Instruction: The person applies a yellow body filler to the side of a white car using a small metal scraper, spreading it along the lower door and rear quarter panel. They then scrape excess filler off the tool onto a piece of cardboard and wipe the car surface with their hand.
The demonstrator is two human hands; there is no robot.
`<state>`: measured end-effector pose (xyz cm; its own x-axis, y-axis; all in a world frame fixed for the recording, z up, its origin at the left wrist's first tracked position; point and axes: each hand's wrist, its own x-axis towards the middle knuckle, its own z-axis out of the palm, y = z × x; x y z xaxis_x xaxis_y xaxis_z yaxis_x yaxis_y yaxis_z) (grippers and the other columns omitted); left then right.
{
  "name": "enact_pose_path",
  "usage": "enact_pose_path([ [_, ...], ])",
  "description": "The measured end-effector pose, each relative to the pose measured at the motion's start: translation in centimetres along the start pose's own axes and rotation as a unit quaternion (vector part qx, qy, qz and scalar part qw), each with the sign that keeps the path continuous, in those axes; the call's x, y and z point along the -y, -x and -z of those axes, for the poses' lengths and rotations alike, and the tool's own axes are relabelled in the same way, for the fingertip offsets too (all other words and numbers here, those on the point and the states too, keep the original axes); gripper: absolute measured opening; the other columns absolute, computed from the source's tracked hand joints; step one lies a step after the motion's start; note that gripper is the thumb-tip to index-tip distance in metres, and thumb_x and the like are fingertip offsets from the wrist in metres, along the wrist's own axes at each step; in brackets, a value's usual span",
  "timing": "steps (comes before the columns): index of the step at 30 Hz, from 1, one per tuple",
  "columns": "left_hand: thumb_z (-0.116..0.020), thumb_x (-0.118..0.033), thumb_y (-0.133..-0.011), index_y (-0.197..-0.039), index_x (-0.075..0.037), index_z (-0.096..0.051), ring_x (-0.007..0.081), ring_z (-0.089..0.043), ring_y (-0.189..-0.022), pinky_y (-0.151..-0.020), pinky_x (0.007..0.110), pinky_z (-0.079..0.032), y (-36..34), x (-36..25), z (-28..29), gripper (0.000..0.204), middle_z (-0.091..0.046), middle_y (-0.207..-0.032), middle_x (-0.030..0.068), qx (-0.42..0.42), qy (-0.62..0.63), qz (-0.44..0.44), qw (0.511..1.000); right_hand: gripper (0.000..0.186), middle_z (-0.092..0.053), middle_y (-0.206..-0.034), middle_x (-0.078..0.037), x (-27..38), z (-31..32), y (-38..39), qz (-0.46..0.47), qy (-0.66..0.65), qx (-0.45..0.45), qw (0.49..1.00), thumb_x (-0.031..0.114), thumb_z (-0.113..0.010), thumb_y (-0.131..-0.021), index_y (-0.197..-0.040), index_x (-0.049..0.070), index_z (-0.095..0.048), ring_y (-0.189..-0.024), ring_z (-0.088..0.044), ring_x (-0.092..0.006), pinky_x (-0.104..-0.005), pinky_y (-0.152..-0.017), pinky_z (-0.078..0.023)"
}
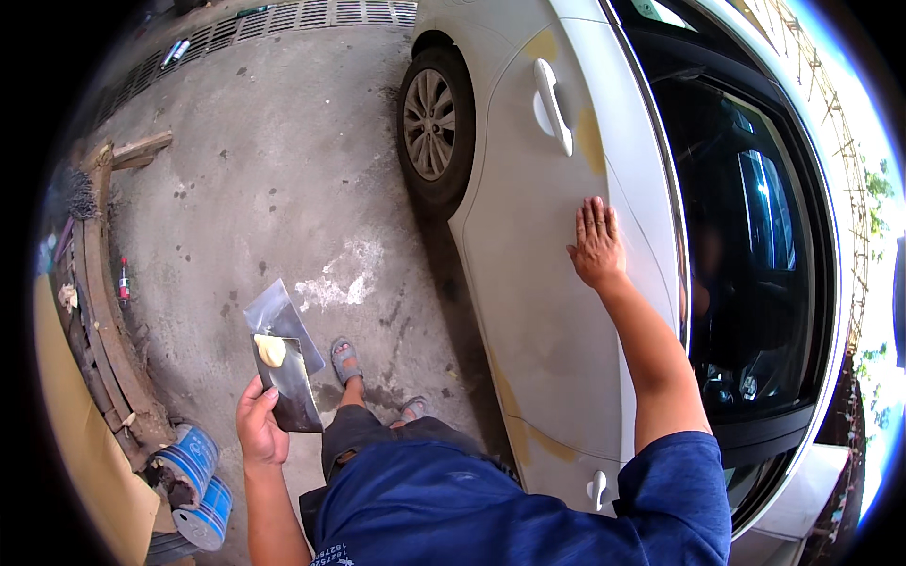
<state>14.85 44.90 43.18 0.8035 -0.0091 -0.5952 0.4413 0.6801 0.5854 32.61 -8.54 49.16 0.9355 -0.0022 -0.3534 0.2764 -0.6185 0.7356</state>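
My left hand (261,424) grips two flat putty spreaders at the left, below the middle of the view. The nearer one is a dark metal spreader (294,387), and a soft cream-yellow lump of putty (271,351) sits near its top. Beyond it juts a paler, shiny spreader (286,319); how the two meet in the hand is partly hidden. My right hand (597,243) lies flat on the door of a pale car (528,264), fingers together and stretched toward the door handle (553,107). Yellowish patches (590,140) show on the body near that handle and lower along the door.
The car's dark wheel (436,123) and window (755,236) flank the door. On the left, wooden beams (104,283) lie beside blue-and-white cans (203,509) and a small red bottle (124,280). A drain grate (283,17) crosses the concrete floor (283,170) at the far end.
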Motion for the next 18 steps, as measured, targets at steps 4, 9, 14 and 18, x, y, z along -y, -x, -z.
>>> enact_pose_path([
  [4,-0.052,-0.004,-0.084,-0.119,0.007,-0.053,0.0192,-0.059,-0.102,-0.095,0.030,-0.042,0.1,0.0,2.0,0.036,-0.063,-0.112,0.0130,-0.027,0.016,-0.002,1.000,0.070,-0.007,-0.156,-0.014,1.1,1.1,-3.9,-0.017,0.019,0.020,0.999,0.046,-0.035,-0.096,-0.148,0.002,-0.015,-0.145,0.001,-0.0299,-0.0448,-0.117,0.002],
  [9,-0.051,-0.004,-0.084,-0.123,0.008,-0.050,0.0195,-0.058,-0.104,-0.097,0.031,-0.041,-0.2,1.1,4.1,0.041,-0.061,-0.115,0.0135,-0.076,0.030,-0.004,0.997,0.074,-0.005,-0.156,-0.015,2.9,0.6,-6.0,-0.006,0.024,0.014,1.000,0.047,-0.039,-0.095,-0.148,0.001,-0.015,-0.145,0.002,-0.0306,-0.0491,-0.116,0.001],
  [14,-0.050,-0.004,-0.085,-0.124,0.008,-0.049,0.0199,-0.058,-0.104,-0.096,0.032,-0.042,-0.5,3.7,6.3,0.042,-0.061,-0.115,0.0137,-0.110,0.056,0.028,0.992,0.075,-0.005,-0.156,-0.013,4.6,-0.1,-7.4,0.047,0.062,0.027,0.997,0.050,-0.038,-0.095,-0.148,0.002,-0.015,-0.145,0.002,-0.0282,-0.0512,-0.116,0.000],
  [18,-0.050,-0.003,-0.085,-0.124,0.007,-0.049,0.0199,-0.059,-0.104,-0.095,0.032,-0.044,-0.6,6.9,8.8,0.040,-0.061,-0.115,0.0135,-0.124,0.077,0.056,0.988,0.075,-0.004,-0.157,-0.012,6.7,0.5,-9.9,0.093,0.124,0.049,0.987,0.052,-0.034,-0.095,-0.148,0.003,-0.014,-0.145,0.002,-0.0267,-0.0524,-0.115,0.000],
])
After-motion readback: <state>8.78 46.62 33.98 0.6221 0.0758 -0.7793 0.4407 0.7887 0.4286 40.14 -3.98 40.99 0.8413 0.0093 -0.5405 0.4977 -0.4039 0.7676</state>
